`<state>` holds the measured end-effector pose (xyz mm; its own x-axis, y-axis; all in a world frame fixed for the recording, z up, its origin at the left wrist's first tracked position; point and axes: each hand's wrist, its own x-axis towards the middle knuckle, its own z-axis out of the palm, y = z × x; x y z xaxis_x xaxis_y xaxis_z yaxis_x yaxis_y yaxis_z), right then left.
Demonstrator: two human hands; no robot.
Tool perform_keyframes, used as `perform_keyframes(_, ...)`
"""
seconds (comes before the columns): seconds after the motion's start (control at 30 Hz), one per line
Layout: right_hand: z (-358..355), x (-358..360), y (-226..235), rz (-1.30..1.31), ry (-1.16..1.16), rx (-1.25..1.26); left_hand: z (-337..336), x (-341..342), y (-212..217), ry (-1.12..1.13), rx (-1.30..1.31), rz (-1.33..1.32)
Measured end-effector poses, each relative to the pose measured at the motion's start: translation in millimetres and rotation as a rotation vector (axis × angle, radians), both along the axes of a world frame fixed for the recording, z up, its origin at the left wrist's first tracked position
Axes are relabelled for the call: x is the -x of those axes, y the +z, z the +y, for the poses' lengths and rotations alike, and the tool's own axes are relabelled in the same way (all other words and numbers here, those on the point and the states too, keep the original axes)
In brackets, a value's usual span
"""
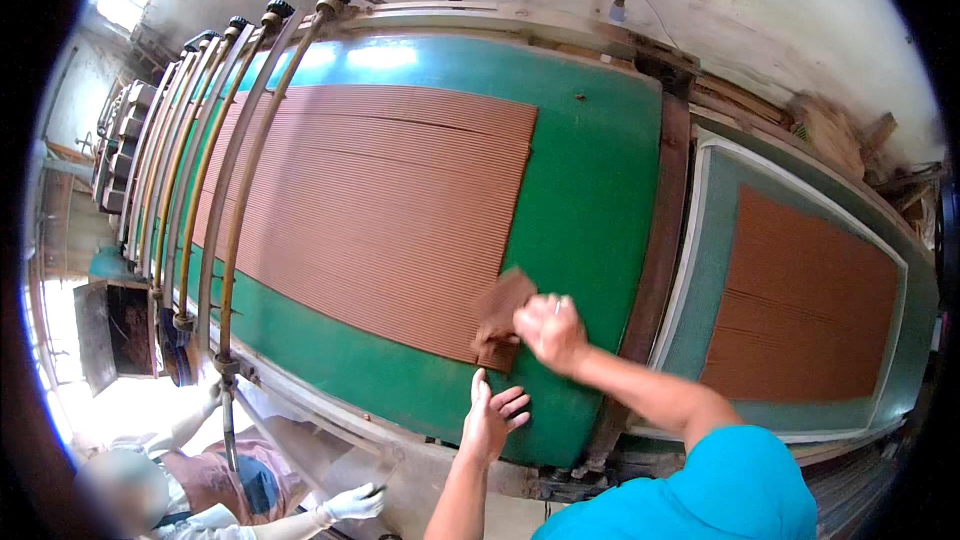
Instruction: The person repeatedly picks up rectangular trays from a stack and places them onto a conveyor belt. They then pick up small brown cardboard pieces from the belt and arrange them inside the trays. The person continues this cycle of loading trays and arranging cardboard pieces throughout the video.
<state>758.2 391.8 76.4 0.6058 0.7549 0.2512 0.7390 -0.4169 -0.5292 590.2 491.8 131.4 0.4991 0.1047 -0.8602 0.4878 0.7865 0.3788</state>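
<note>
A wide brown ribbed sheet (pixel 380 210) lies on a green belt (pixel 590 180). My right hand (pixel 550 330) is shut on a small brown ribbed piece (pixel 500 312) at the sheet's near right corner, lifted and tilted above the belt. Just below it, my left hand (pixel 490 420) has its fingers spread, holds nothing and rests near the belt's front edge. My right arm comes in from a blue sleeve (pixel 720 480) at the lower right.
Several long metal rollers (pixel 235 190) cross the belt's left end. To the right, past a dark wooden beam (pixel 660 230), a green tray (pixel 720 200) carries another brown ribbed sheet (pixel 800 300). Another person with white gloves (pixel 350 503) stands at the lower left.
</note>
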Motion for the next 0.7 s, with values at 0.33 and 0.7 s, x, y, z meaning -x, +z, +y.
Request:
perform_keyframes(0.33, -66.9, 69.0, 46.2, 0.062, -0.05, -0.108, -36.8, 11.9, -14.3, -0.043, 0.144, -0.108)
perform_keyframes(0.7, -65.6, 200.9, 14.9, 0.471, -0.251, -0.273, -90.5, 80.2, -24.2, 0.153, 0.065, -0.295)
